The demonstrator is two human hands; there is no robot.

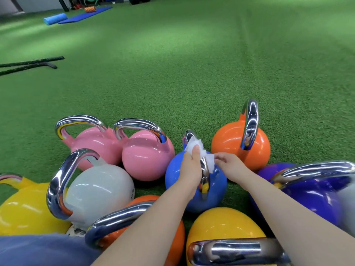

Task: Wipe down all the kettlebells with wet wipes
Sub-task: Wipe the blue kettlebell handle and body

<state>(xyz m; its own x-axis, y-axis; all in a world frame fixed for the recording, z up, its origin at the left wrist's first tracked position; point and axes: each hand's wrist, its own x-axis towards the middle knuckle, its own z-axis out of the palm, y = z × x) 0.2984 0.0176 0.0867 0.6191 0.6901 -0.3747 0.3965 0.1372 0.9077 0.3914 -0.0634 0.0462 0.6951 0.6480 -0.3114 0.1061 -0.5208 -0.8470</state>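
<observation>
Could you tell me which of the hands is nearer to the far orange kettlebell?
The right hand is nearer, just below its body, pinching the wet wipe. The left hand grips the blue kettlebell handle, farther from the orange kettlebell.

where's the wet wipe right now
In the head view, lower centre: the wet wipe is draped over the blue kettlebell's chrome handle, gripped by the left hand and pinched by the right hand.

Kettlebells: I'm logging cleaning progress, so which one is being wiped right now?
The blue kettlebell in the middle: both hands hold a wet wipe wrapped on its chrome handle.
</observation>
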